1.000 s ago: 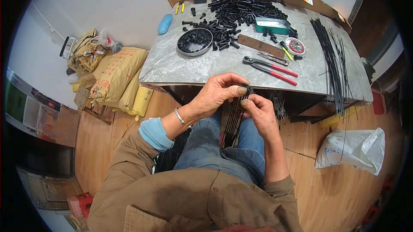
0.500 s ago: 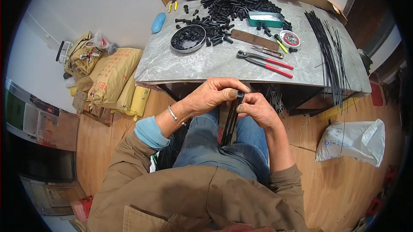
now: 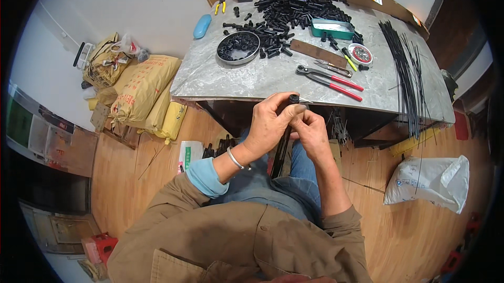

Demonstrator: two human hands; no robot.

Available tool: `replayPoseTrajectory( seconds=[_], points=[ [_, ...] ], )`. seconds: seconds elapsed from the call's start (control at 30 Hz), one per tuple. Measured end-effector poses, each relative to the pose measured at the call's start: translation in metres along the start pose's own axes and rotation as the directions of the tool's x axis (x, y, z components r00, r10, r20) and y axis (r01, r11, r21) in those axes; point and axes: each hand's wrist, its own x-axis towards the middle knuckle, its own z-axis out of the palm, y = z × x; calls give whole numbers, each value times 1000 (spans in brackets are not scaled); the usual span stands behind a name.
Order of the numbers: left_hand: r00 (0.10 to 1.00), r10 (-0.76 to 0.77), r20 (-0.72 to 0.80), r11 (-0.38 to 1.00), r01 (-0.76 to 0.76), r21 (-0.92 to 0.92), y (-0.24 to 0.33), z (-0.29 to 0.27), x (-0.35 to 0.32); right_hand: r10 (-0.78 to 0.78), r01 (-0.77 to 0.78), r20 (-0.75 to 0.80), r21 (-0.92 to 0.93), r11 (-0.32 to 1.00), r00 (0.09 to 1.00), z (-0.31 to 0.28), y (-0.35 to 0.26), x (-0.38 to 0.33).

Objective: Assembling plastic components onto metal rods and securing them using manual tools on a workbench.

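So, the left hand (image 3: 270, 120) has its fingers pinched around the top of a bundle of thin black rods (image 3: 280, 159), just under a black cylindrical cap (image 3: 294, 98). The right hand (image 3: 313, 135) crowds in beside it, fingers partly hidden, can't tell what they grip. Bundle's slanting over the lap (image 3: 303, 170), near the table (image 3: 210, 78) holding 1 pair of red-handled pincers (image 3: 344, 92).

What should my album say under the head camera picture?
Left hand grips thin black rods, with right hand close beside it, near a grey table.
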Motion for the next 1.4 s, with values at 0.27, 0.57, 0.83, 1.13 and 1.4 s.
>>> replayPoseTrajectory(
  seconds=[0.27,0.57,0.83,1.13,1.4],
  points=[
    [995,65,77,947,-86,311,30,-20,4,-60,54,-35,-165,985,998,3,5,-8],
    [967,27,254,987,-67,148,37,-45,6,-220,218,-26,-73,973,975,-2,10,-9],
    [962,25,273,991,-60,123,37,-47,6,-219,220,40,-33,975,975,2,9,-14],
    [919,-17,393,1000,6,30,32,-49,5,-173,176,135,-14,984,976,2,2,-23],
    [827,-15,561,976,133,-170,24,-51,9,-144,148,159,-14,989,977,2,1,-27]
  ],
)
